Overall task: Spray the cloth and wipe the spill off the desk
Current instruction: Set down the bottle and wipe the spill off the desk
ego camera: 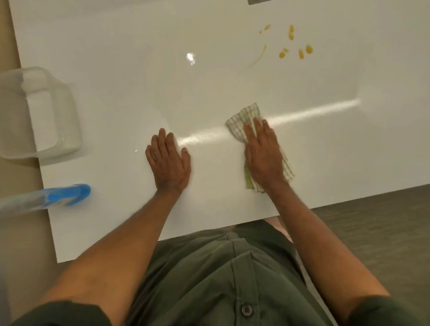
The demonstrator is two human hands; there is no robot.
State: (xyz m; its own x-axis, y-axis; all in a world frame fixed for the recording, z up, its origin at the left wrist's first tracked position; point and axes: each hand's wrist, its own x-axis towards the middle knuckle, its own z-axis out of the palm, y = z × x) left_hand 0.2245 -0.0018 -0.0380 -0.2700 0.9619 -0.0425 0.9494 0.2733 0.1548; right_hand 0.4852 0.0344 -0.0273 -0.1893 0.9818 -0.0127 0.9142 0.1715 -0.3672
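Note:
A green-and-white checked cloth [244, 118] lies on the white desk [139, 81], near the front edge. My right hand [264, 153] presses flat on top of it, fingers together, and covers its middle. My left hand [168, 160] rests flat on the bare desk to the left, holding nothing. The spill [290, 44] is several yellow-orange drops and a thin curved smear at the far right of the desk, well beyond the cloth. A blue spray bottle [65, 194] lies at the desk's left edge, partly blurred.
A clear plastic container [39, 111] stands at the left edge of the desk, overhanging it. A grey object [256, 1] shows at the far edge. Floor lies beyond the desk's front right edge.

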